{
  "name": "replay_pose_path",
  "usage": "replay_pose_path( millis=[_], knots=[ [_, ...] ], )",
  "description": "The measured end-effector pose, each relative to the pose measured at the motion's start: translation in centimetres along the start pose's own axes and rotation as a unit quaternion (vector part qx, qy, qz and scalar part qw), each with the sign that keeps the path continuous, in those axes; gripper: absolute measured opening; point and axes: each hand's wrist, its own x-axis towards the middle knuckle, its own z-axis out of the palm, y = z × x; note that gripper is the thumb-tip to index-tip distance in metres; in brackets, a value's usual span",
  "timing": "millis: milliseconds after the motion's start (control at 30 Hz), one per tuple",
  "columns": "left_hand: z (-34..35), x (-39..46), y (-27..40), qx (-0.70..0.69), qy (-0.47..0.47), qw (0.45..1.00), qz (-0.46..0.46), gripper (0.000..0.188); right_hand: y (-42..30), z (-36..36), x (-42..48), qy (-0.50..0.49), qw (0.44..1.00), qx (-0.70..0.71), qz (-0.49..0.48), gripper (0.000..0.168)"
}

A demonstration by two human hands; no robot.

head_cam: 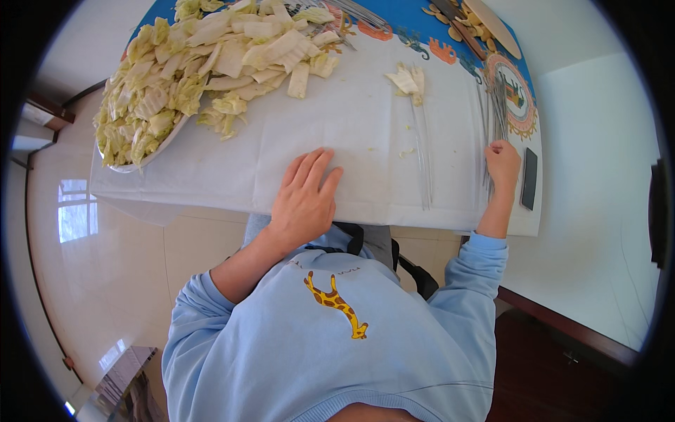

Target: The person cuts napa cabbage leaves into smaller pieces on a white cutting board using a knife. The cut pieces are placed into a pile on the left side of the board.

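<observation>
My left hand [306, 198] lies palm down near the table's front edge, fingers slightly spread, holding nothing. At the right, my right hand [502, 161] has its fingertips curled at a bundle of thin metal skewers [497, 105]; whether it grips one is hard to see. Between the hands, a few skewers [423, 158] lie on the cloth with cabbage pieces [410, 83] threaded at their far ends. A large heap of cut napa cabbage [227, 58] covers the back left, partly on a white tray [158, 153].
A dark flat phone-like object [529, 179] lies right of my right hand. At the back right are a knife [459, 26], a pale oval board [493, 26] and sliced pieces [477, 26]. More skewers [364, 13] lie at the back. A white cloth [337, 116] covers the table.
</observation>
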Motion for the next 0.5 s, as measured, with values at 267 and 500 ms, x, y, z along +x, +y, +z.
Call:
replay_pose_path(
  millis=[267,500],
  knots=[
    [0.2,-0.1,0.0,-0.002,0.000,1.000,-0.004,0.036,-11.1,-1.6,-10.3,-0.104,0.954,0.195,-0.204,0.036],
    [-0.1,0.1,0.1,0.000,0.002,1.000,-0.006,0.036,-15.3,4.1,-16.2,-0.051,0.931,0.117,-0.341,0.052]
  ],
)
